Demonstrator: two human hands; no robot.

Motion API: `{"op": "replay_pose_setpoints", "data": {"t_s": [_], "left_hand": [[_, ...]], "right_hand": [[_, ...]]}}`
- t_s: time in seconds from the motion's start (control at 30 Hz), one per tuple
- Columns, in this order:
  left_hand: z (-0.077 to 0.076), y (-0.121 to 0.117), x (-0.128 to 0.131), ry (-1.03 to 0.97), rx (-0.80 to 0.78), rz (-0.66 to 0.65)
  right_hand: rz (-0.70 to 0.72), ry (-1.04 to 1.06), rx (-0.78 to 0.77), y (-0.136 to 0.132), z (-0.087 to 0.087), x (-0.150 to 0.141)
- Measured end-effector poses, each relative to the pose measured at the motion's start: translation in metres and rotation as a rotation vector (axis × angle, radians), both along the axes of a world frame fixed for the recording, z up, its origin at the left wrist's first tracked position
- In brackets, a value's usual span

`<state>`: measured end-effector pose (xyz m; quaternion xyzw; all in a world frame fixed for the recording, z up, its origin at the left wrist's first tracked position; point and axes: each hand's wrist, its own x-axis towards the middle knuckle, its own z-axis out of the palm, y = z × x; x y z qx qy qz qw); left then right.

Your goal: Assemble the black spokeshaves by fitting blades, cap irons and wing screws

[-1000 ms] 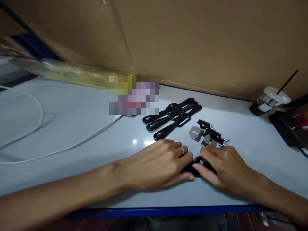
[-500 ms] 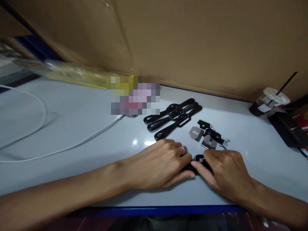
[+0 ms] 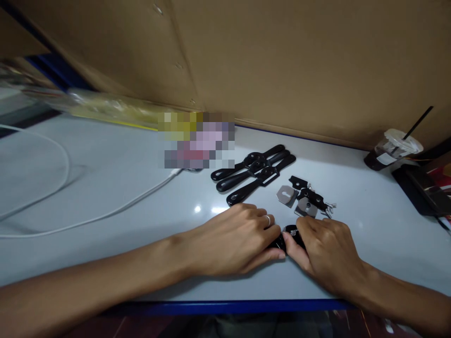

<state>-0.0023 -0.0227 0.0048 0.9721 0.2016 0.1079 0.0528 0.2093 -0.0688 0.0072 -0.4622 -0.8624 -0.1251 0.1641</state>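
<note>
A black spokeshave lies low over the near part of the table, mostly hidden under my two hands. My left hand, with a ring on one finger, is closed around its left side, thumb along the near edge. My right hand grips the right side, thumb and fingers pinched close to a small silver screw at the middle. Beyond the hands lie three black spokeshave bodies side by side. Right of them are grey steel blades, black cap plates and silver thumbscrews.
A plastic cup with a dark drink and straw stands at the back right, beside a black box-like object. A white cable crosses the left side to a blurred-out item. Cardboard walls the back; the table's near edge is blue.
My right thumb and fingers have shifted slightly at the spokeshave's middle, uncovering a little more of its black body beside the thumb. My left hand stays in place.
</note>
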Motion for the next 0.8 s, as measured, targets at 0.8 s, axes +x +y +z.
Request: {"op": "replay_pose_setpoints", "data": {"t_s": [0.8], "left_hand": [[0.0027,0.0001,0.0016,0.039,0.005,0.023]], "right_hand": [[-0.001,-0.033,-0.037,0.0021,0.0027,0.0026]]}}
